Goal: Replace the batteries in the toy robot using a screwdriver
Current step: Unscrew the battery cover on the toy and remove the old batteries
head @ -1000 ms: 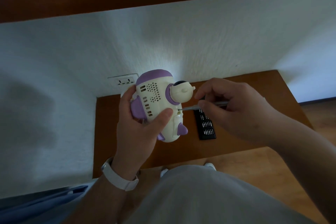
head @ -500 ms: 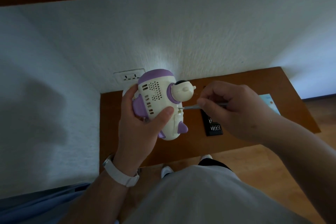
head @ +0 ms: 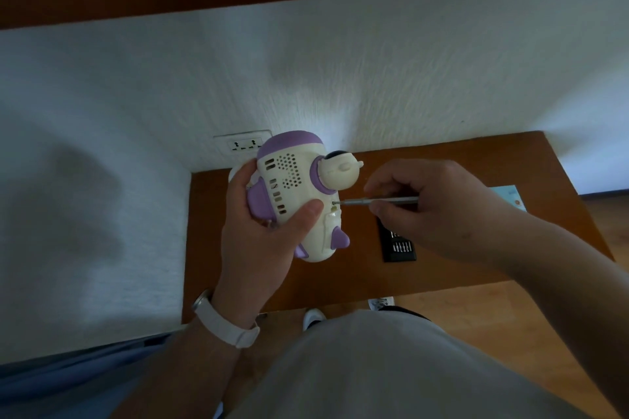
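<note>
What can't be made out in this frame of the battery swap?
All in the head view:
1. Screw at the tip of the screwdriver on the toy robot: too small and dim to tell its type or how far out it is.
2. Bit case: upper part hidden by the right hand; bits too small.
3. Toy robot's side under the left hand: covered.
4. Blue card: mostly behind the right wrist.

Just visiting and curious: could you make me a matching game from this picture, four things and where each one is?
1 toy robot
2 screwdriver
3 black bit case
4 wall socket

A lying on the wooden table
B held in the left hand
C set in the white wall
D pinched in the right hand

Pairs: 1-B, 2-D, 3-A, 4-C
</note>
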A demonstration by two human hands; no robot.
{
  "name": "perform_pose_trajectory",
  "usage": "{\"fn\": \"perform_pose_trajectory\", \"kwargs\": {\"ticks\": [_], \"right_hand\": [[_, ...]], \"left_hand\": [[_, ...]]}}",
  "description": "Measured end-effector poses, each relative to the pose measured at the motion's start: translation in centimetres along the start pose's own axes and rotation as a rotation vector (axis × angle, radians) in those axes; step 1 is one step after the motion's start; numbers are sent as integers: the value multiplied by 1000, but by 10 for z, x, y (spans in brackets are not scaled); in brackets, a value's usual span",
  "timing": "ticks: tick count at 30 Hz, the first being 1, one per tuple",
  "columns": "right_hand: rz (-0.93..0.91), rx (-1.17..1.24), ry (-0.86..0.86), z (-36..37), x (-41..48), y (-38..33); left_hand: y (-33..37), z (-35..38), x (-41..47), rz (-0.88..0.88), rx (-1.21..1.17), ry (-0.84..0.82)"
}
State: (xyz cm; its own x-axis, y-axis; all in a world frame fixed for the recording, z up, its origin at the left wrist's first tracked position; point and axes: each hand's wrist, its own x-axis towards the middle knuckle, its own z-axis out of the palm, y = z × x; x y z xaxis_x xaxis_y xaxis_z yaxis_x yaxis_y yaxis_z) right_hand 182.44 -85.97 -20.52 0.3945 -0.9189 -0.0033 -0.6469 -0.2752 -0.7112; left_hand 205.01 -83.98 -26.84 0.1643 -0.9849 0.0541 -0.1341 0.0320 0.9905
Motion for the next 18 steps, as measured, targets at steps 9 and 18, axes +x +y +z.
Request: {"fn": "perform_pose_trajectory", "kwargs": {"ticks": [9,18], "right_hand": [[41,-18,-57,0,1,18],[100,89,72,8,-7,38]], "left_hand": [[-3,10,7,12,32,-5],[-10,10,14,-40,1,-4]]}}
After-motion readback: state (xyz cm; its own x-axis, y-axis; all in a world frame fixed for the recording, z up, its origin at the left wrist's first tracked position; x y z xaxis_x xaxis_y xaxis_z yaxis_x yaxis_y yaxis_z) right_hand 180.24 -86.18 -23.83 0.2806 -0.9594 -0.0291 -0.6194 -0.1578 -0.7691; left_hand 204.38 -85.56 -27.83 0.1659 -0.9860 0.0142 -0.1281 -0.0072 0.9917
